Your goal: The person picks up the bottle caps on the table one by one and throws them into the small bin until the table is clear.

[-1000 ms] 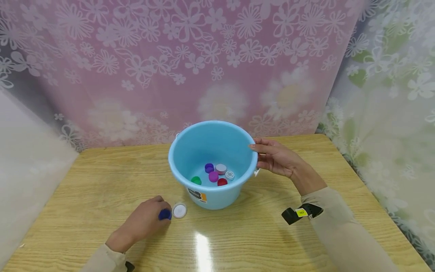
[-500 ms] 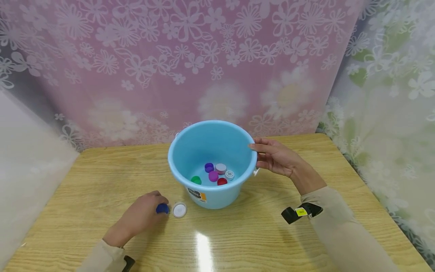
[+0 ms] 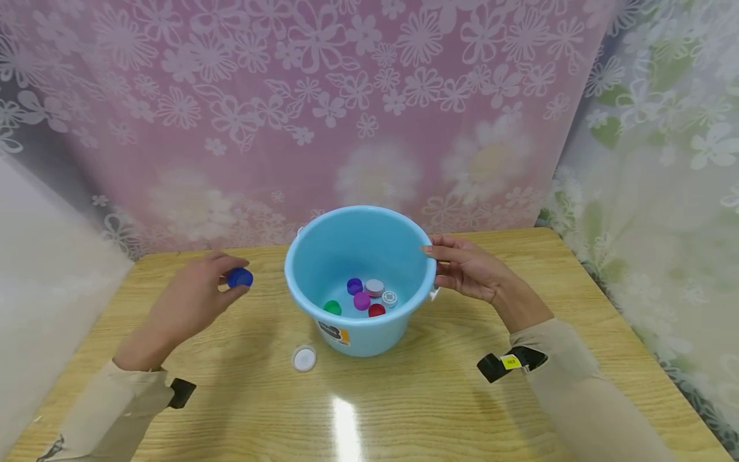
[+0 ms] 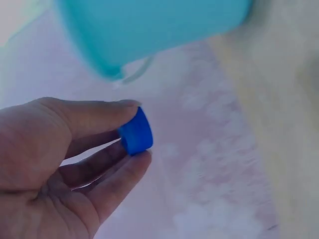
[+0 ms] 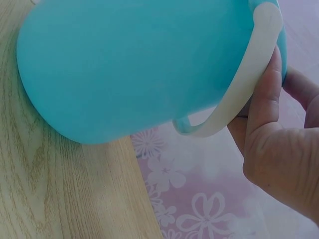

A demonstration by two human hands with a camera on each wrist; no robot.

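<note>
My left hand (image 3: 193, 295) pinches a blue bottle cap (image 3: 239, 278) between thumb and fingers, raised above the table to the left of the bucket. The left wrist view shows the same blue cap (image 4: 137, 133) at the fingertips. A light blue bucket (image 3: 360, 337) stands upright mid-table. My right hand (image 3: 470, 266) grips its right rim, thumb on top; the right wrist view shows the fingers beside the white handle (image 5: 239, 89). Inside the bucket lie several caps, among them a green cap (image 3: 332, 308), a magenta cap (image 3: 362, 300) and a red cap (image 3: 376, 310).
A round white cap (image 3: 303, 358) lies on the wooden table (image 3: 427, 410), just front-left of the bucket. A pink floral curtain (image 3: 248, 128) hangs behind the table's back edge. Another floral curtain (image 3: 664, 192) hangs along the right side.
My left hand has picked the blue cap up from beside the white cap and carried it up, left and away from me. The right hand and bucket have hardly moved.
</note>
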